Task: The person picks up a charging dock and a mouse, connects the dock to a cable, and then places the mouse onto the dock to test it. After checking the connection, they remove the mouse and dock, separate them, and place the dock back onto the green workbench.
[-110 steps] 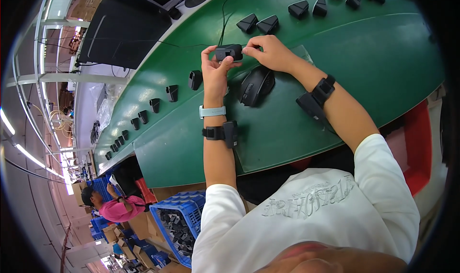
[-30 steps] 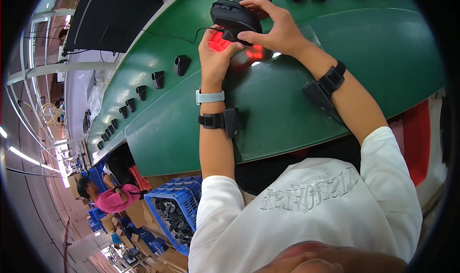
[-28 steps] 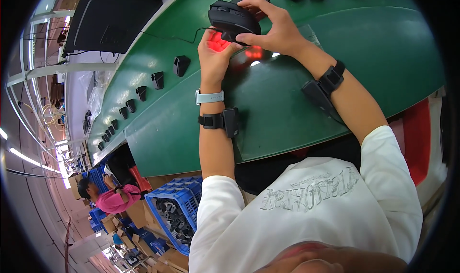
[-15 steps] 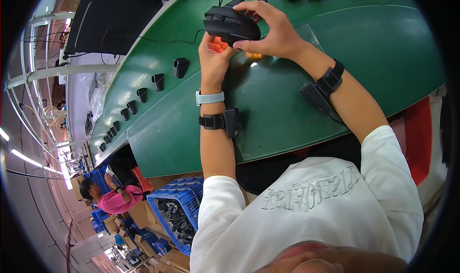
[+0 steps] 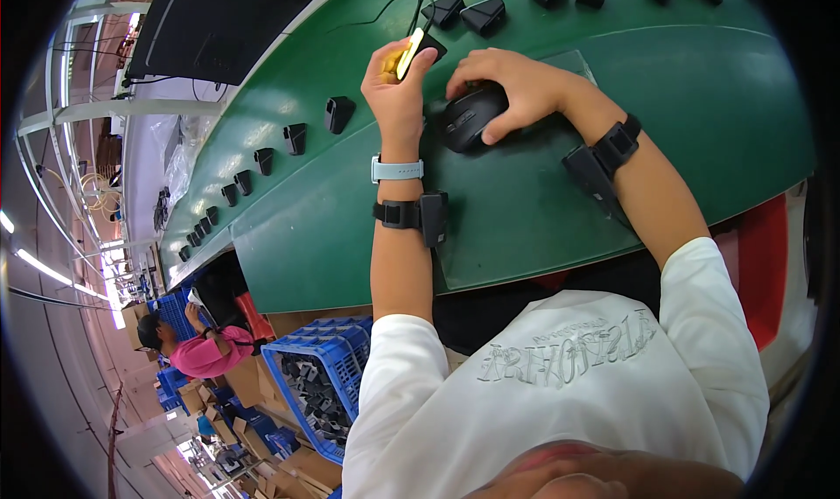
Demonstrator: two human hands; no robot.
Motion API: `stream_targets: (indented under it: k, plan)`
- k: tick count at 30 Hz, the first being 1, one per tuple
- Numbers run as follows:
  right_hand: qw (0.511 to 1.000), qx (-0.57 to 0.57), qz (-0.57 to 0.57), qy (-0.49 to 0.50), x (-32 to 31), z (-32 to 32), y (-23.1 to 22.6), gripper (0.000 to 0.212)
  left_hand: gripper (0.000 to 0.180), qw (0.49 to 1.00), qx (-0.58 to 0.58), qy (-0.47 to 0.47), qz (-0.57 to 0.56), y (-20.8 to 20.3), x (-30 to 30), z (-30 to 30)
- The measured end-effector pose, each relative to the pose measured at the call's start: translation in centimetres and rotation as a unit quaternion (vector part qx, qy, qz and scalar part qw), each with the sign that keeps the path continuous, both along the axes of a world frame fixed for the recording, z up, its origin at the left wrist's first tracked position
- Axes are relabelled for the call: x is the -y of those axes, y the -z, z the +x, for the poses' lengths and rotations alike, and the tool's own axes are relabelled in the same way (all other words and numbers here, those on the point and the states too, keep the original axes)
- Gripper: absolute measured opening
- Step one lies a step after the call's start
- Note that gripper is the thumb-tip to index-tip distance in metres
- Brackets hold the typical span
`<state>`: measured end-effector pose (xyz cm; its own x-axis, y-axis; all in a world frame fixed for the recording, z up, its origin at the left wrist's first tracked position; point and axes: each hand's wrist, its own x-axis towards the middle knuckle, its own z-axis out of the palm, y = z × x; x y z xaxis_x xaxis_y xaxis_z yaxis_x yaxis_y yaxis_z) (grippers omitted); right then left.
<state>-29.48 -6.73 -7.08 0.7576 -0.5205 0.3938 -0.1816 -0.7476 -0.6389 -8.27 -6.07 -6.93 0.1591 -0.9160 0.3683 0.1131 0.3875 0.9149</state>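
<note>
A black computer mouse (image 5: 473,119) rests low over the green table, with my right hand (image 5: 523,86) curved around it, thumb on the near side and fingers over the far side. To its left, my raised left hand (image 5: 395,94) grips a small dark lamp-like device (image 5: 429,47) whose face glows bright yellow-white. The glow lights my fingers, and part of the device is hidden by them. Thin black cables (image 5: 420,7) run up from beside it. My two hands are apart.
Several black wedge-shaped pieces (image 5: 339,114) stand in a curved row along the green table (image 5: 315,254), with others (image 5: 483,15) at its far side. A dark monitor (image 5: 206,35) stands far left. Below left, a blue crate (image 5: 357,359) holds black parts; a person in pink (image 5: 210,352) sits beyond.
The mouse, held up between both hands before, has come down toward the table in my right hand. My left hand has separated from it, and the orange light now shows yellow-white.
</note>
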Motion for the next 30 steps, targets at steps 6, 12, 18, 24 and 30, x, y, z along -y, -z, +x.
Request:
stream_targets:
  k: [6,12,18,24,30]
  plan:
    - [0.938,0.237,0.13,0.217,1.0,0.5,0.7,0.023,0.027,0.993,0.115,-0.008,-0.01,-0.2,-0.6,-0.3]
    - [0.937,0.237,0.009,0.258,1.1,0.2,0.1,0.034,0.027,0.993,0.112,0.013,-0.048,-0.1,-0.2,-0.3]
    - [0.915,0.196,-0.209,0.283,0.7,1.2,-0.7,0.032,0.027,0.984,0.175,0.024,-0.025,0.0,-0.3,-0.4]
    - [0.93,0.169,-0.168,0.28,1.4,1.2,0.5,0.018,0.027,0.989,0.138,0.039,-0.045,0.1,-0.4,-0.7]
    - [0.93,0.16,-0.184,0.276,1.5,1.3,0.6,0.017,0.028,0.983,0.173,0.045,-0.034,0.3,-0.3,-0.3]
